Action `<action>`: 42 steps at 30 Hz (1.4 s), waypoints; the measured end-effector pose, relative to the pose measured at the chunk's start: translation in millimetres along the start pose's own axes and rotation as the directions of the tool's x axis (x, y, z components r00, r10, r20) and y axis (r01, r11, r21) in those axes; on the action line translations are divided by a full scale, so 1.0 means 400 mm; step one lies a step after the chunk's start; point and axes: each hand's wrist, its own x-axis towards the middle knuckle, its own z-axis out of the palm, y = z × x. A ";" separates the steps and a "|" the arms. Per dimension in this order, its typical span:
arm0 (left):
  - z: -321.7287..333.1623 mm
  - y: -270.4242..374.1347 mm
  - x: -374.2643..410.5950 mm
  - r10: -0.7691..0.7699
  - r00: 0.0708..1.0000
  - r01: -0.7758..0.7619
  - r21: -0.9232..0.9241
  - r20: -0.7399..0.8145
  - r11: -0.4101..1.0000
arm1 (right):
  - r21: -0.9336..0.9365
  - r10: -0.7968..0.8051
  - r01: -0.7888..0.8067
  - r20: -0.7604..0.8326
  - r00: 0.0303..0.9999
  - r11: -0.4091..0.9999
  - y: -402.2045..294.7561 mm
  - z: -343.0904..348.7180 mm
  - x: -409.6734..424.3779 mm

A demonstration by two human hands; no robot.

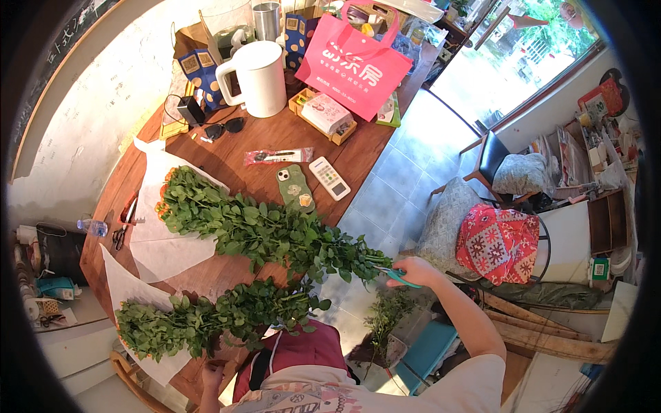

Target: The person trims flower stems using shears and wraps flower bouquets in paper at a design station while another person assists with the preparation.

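My right hand (413, 272) grips teal-handled scissors (404, 279); their blades are at the stem ends of a long leafy bunch of flowers (258, 227). That bunch lies across the wooden table (279, 180), its orange blooms on white wrapping paper (173, 255) and its stems reaching past the table's edge. Closer to my body lies a second leafy bunch (217, 320), its orange blooms at the left on another white sheet (160, 369). My left hand (213, 374) is low by the table's near edge, just below this bunch; whether its fingers hold anything cannot be made out.
Beyond the bunches lie a phone (295, 188), a calculator-like keypad device (329, 178) and sunglasses (225, 129). A white pitcher (261, 80) and a pink bag (353, 67) stand farther back. Dark-handled scissors (120, 235) lie left. Cut greenery (387, 315) is on the floor, beside a teal stool-like surface (426, 356).
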 end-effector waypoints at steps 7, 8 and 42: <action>0.001 0.059 -0.031 0.037 0.999 -0.036 -0.028 0.011 0.999 | 0.092 -0.121 0.130 -0.100 0.988 0.987 0.012 0.010 0.006; 0.004 0.063 -0.034 0.043 0.999 -0.043 -0.051 0.004 0.998 | 0.155 -0.140 0.162 -0.141 0.980 0.975 0.016 0.013 0.008; 0.067 0.032 -0.062 0.086 0.970 -0.041 0.196 -0.229 0.980 | -0.118 0.120 -0.216 -0.538 0.834 0.969 -0.136 -0.281 0.197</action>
